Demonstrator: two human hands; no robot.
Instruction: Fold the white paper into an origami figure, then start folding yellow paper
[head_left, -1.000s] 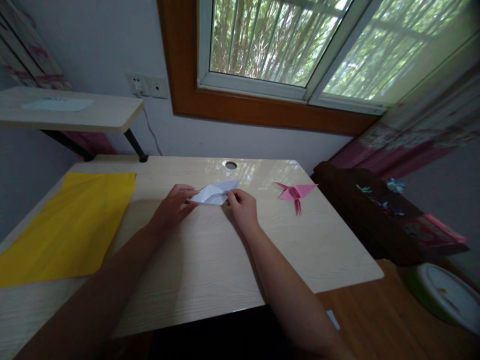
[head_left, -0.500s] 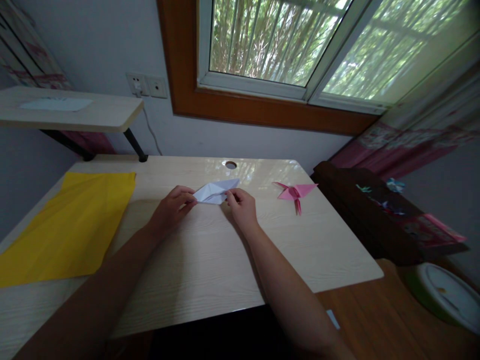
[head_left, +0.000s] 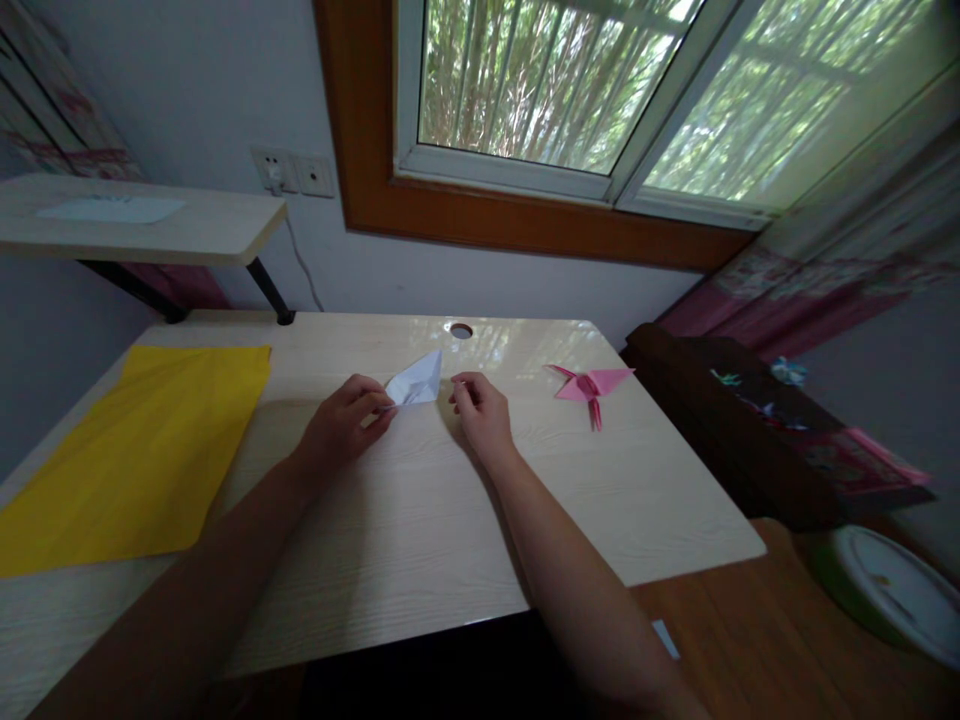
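— Left of the pink folded-paper figure (head_left: pixel 589 386): left hand (head_left: pixel 345 418) pinching white pointed folded paper (head_left: pixel 418 384).
— Right hand (head_left: pixel 484 415)?
— Curled just beside that paper, apart; can't tell whether fingertips meet. Likely mid-fold; next calls for steady left pinch.

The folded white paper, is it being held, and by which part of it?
The left hand pinches the folded white paper at its left end. The right hand is apart from it.
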